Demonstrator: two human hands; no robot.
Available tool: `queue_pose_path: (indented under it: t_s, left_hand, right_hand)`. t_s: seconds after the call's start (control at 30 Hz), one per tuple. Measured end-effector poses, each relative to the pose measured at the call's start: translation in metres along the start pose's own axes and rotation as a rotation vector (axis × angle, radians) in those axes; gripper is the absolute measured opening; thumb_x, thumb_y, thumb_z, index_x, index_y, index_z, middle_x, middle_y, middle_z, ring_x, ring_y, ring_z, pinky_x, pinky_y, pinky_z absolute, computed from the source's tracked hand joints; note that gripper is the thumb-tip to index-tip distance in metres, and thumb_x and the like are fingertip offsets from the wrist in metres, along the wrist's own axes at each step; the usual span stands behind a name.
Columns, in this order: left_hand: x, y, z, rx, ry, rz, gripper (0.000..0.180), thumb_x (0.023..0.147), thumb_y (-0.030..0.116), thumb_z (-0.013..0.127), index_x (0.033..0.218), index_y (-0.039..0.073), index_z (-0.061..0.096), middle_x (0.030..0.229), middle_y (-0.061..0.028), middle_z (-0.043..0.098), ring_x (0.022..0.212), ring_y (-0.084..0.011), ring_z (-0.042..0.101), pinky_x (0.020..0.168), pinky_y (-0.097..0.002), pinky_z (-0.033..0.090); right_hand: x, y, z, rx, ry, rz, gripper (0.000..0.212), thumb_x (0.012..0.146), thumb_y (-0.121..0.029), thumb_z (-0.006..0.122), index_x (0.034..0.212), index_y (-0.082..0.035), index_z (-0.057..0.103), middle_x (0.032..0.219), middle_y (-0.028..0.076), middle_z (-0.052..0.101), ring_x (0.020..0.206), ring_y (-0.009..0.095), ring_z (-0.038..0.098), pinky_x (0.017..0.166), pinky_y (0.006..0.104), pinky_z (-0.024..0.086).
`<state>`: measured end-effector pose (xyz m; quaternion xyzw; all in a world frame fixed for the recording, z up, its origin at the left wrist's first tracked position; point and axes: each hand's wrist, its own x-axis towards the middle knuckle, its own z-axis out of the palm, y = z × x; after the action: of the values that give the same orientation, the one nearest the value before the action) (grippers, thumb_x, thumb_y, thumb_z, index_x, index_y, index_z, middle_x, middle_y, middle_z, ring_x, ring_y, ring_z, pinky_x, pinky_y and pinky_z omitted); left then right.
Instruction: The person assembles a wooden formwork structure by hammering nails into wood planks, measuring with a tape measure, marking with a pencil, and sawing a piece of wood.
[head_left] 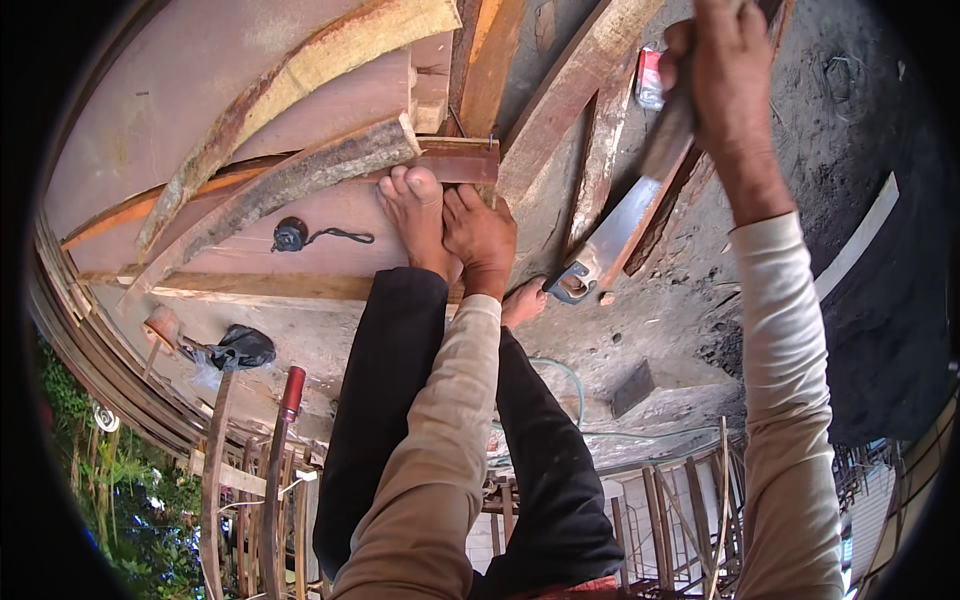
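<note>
Left hand [480, 240]: fingers bent and set side by side, knuckles uppermost, fingertips at the lower edge of the reddish-brown board [462, 166], near its right end. Whether they pinch something beneath cannot be told.

Right hand [730, 85]: raised at the upper right, well apart from the left, fingers curled around a blurred brown tool [672, 130]; its kind cannot be made out.

Nail [491, 145]: one, thin, upright at the right end of the board.

Left foot [412, 205]: bare, just beside the left hand, toes at the lower edge of the board.

Curved wood piece [300, 185]: bark-faced, its upper end at the board's left part. A second, paler curved piece [290, 85] lies above it.

Tape measure [290, 234]: dark, strapped, on the pinkish panel [215, 262], left of the foot; a stretch of panel surface separates the two.

Handsaw [615, 240]: right of the left hand, handle toward the right foot [524, 302], far end of the blade below the brown tool.

Edges and room: timber beams [575, 85] slant up from near the board's right end. Grey floor [690, 285] extends right of the saw as far as a pale strip [860, 238].
</note>
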<state>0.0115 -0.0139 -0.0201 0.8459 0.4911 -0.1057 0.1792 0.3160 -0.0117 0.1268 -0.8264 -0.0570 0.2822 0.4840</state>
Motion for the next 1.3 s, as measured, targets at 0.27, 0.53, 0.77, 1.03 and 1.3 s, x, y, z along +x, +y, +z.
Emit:
queue_pose_path:
  t_s: [0.27, 0.53, 0.77, 1.03, 1.3]
  left_hand:
    - [-0.003, -0.010, -0.007, 0.010, -0.028, -0.008, 0.048, 0.081, 0.029, 0.078, 0.110, 0.003, 0.050, 0.108, -0.0183, 0.056, 0.105, -0.0403, 0.058, 0.089, -0.0505, 0.049]
    - [-0.003, -0.009, -0.004, -0.009, -0.027, 0.010, 0.048, 0.081, 0.028, 0.078, 0.112, 0.003, 0.051, 0.109, -0.0184, 0.055, 0.106, -0.0400, 0.057, 0.087, -0.0505, 0.050]
    - [0.000, 0.001, -0.003, -0.037, -0.022, 0.010, 0.050, 0.080, 0.027, 0.079, 0.115, 0.003, 0.052, 0.110, -0.0183, 0.055, 0.107, -0.0401, 0.058, 0.086, -0.0505, 0.051]
    - [-0.004, -0.013, -0.009, -0.025, -0.023, 0.009, 0.049, 0.081, 0.028, 0.079, 0.113, 0.004, 0.052, 0.108, -0.0178, 0.055, 0.105, -0.0394, 0.058, 0.087, -0.0507, 0.051]
    - [-0.007, -0.011, -0.007, -0.043, -0.039, -0.002, 0.047, 0.080, 0.028, 0.078, 0.111, 0.004, 0.051, 0.107, -0.0182, 0.054, 0.105, -0.0399, 0.057, 0.088, -0.0509, 0.050]
  right_hand:
    - [-0.010, 0.008, -0.031, -0.423, -0.566, 0.258, 0.043, 0.107, -0.042, 0.052, 0.118, -0.001, 0.058, 0.073, 0.003, 0.058, 0.048, 0.010, 0.055, 0.043, 0.0265, 0.047]
    - [-0.055, 0.016, 0.009, -0.744, -1.124, 0.463, 0.048, 0.108, -0.041, 0.049, 0.125, 0.003, 0.055, 0.078, 0.008, 0.065, 0.053, 0.018, 0.060, 0.058, 0.0347, 0.053]
    - [0.034, -0.022, -0.037, 0.078, -0.171, 0.034, 0.031, 0.108, -0.038, 0.054, 0.102, -0.008, 0.058, 0.067, -0.002, 0.054, 0.046, 0.008, 0.052, 0.043, 0.0236, 0.045]
    - [0.001, -0.010, -0.006, -0.594, -0.696, 0.289, 0.039, 0.103, -0.041, 0.064, 0.110, -0.003, 0.062, 0.071, 0.002, 0.059, 0.047, 0.009, 0.052, 0.045, 0.0229, 0.047]
    - [-0.040, 0.068, 0.008, -0.657, -0.654, 0.183, 0.017, 0.091, -0.008, 0.066, 0.105, -0.002, 0.059, 0.085, 0.012, 0.068, 0.072, 0.024, 0.067, 0.072, 0.0401, 0.057]
